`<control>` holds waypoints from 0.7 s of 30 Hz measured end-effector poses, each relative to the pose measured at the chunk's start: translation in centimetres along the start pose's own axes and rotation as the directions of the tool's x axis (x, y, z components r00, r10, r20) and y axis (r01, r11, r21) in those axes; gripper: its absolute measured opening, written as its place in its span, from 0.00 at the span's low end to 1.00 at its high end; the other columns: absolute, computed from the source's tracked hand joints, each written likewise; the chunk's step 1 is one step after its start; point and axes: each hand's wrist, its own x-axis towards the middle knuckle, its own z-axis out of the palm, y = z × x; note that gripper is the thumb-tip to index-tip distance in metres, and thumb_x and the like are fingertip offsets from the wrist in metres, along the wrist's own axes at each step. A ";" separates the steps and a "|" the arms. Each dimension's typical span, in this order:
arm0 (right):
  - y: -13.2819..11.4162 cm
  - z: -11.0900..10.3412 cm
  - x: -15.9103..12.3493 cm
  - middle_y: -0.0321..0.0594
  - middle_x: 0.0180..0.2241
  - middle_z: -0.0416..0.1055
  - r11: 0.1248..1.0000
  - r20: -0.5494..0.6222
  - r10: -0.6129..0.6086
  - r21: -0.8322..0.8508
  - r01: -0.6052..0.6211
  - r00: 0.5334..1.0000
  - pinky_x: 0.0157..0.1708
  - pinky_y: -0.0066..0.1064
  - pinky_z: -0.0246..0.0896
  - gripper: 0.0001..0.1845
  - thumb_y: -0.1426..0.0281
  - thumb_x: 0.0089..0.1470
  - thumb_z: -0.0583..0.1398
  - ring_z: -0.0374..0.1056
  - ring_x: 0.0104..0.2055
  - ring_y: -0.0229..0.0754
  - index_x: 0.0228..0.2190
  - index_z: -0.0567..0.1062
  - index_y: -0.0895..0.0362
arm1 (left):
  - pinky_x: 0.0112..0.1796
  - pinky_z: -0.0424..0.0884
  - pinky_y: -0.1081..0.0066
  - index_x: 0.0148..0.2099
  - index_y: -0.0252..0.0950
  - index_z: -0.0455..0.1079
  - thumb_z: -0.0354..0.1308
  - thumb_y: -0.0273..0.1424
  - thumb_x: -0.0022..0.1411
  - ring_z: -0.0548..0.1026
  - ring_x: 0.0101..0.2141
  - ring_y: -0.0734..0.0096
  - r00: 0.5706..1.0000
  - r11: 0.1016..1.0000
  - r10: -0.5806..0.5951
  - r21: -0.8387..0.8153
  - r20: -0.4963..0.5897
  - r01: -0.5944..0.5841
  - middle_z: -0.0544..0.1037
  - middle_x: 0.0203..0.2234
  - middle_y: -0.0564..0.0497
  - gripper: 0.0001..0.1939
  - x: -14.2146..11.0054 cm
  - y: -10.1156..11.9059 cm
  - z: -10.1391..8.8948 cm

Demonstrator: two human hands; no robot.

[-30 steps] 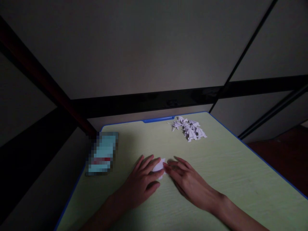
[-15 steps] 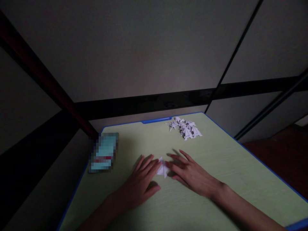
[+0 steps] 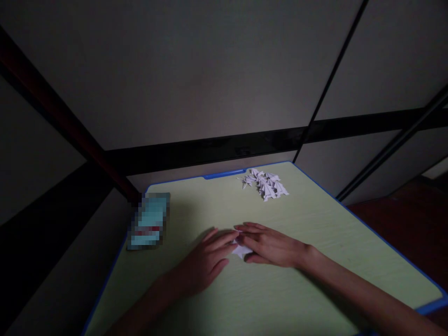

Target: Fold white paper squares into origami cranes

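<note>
A small folded piece of white paper (image 3: 242,251) lies on the table between my hands, its upper part covered by fingers. My left hand (image 3: 210,259) reaches in from the left with fingers stretched out, the fingertips resting on the paper's left upper edge and the thumb apart. From the right, my right hand (image 3: 268,245) lies over the paper's upper and right side, its fingers extended and close together, the thumb at the right edge. Fingertips of both hands meet at the top of the paper. Farther back sits a cluster of several folded white paper figures (image 3: 269,185).
The pale green table (image 3: 196,210) has a blue rim, with a blue strip (image 3: 226,174) at its far edge. A pixelated flat teal object (image 3: 150,221) lies at the left edge. Behind the table stands a grey panelled wall (image 3: 210,84) with a black band.
My right hand has moved left over the paper, and its fingers have drawn together. My left fingers have shifted slightly right. The view has turned a little.
</note>
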 end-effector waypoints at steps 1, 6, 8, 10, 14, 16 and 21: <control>0.0 0.0 0.0 0.54 0.46 0.62 1.000 -0.002 -0.002 -0.010 0.002 1.000 0.51 0.38 0.49 0.17 0.67 0.50 0.54 0.50 0.54 0.45 0.41 0.64 0.66 | 0.54 0.44 0.60 0.56 0.40 0.49 0.42 0.24 0.58 0.49 0.55 0.71 1.000 0.999 0.020 0.026 0.019 -0.021 0.54 0.56 0.51 0.23 0.3 -0.5 0.1; 0.4 0.5 0.0 0.48 0.44 0.65 0.997 -0.034 -0.045 -0.065 0.043 0.998 0.52 0.35 0.50 0.14 0.68 0.51 0.54 0.50 0.54 0.44 0.38 0.67 0.64 | 0.53 0.44 0.59 0.56 0.40 0.50 0.45 0.26 0.58 0.44 0.56 0.69 0.995 0.992 0.071 0.100 0.075 -0.078 0.49 0.57 0.51 0.23 0.9 -1.7 0.8; 0.5 0.8 -0.2 0.46 0.43 0.66 0.990 -0.065 -0.073 -0.124 0.065 0.995 0.52 0.35 0.49 0.12 0.70 0.52 0.52 0.49 0.54 0.44 0.37 0.68 0.64 | 0.53 0.43 0.59 0.56 0.40 0.50 0.45 0.26 0.58 0.44 0.56 0.69 0.994 0.990 0.073 0.111 0.087 -0.083 0.47 0.57 0.52 0.23 0.8 -1.5 0.8; 0.4 1.0 -0.4 0.46 0.42 0.67 0.980 -0.105 -0.100 -0.183 0.080 0.989 0.50 0.37 0.52 0.11 0.73 0.54 0.50 0.52 0.53 0.43 0.36 0.69 0.63 | 0.53 0.43 0.59 0.56 0.40 0.49 0.45 0.28 0.58 0.43 0.56 0.70 0.993 0.991 0.079 0.104 0.089 -0.088 0.47 0.57 0.53 0.22 0.8 -1.3 0.8; -0.1 0.9 -1.0 0.43 0.36 0.70 0.971 -0.146 -0.148 -0.210 0.116 0.978 0.40 0.35 0.60 0.12 0.76 0.54 0.48 0.62 0.42 0.40 0.33 0.71 0.59 | 0.54 0.43 0.60 0.56 0.39 0.49 0.44 0.30 0.59 0.43 0.56 0.70 0.992 0.994 0.087 0.065 0.087 -0.093 0.50 0.56 0.53 0.22 0.8 -1.2 0.7; -0.2 0.9 -1.1 0.42 0.32 0.71 0.971 -0.144 -0.153 -0.207 0.122 0.978 0.37 0.34 0.61 0.12 0.76 0.55 0.48 0.64 0.38 0.39 0.32 0.71 0.59 | 0.54 0.42 0.60 0.56 0.39 0.49 0.45 0.31 0.59 0.43 0.56 0.70 0.991 0.994 0.091 0.055 0.094 -0.097 0.51 0.56 0.52 0.22 0.8 -1.2 0.6; 0.2 1.3 -1.0 0.42 0.32 0.70 0.987 -0.144 -0.080 -0.153 0.057 0.986 0.32 0.32 0.60 0.12 0.74 0.55 0.48 0.64 0.34 0.39 0.33 0.71 0.60 | 0.54 0.43 0.63 0.54 0.33 0.52 0.49 0.31 0.56 0.44 0.56 0.70 0.991 0.996 0.088 0.023 0.102 -0.091 0.51 0.56 0.46 0.24 0.8 -1.0 0.5</control>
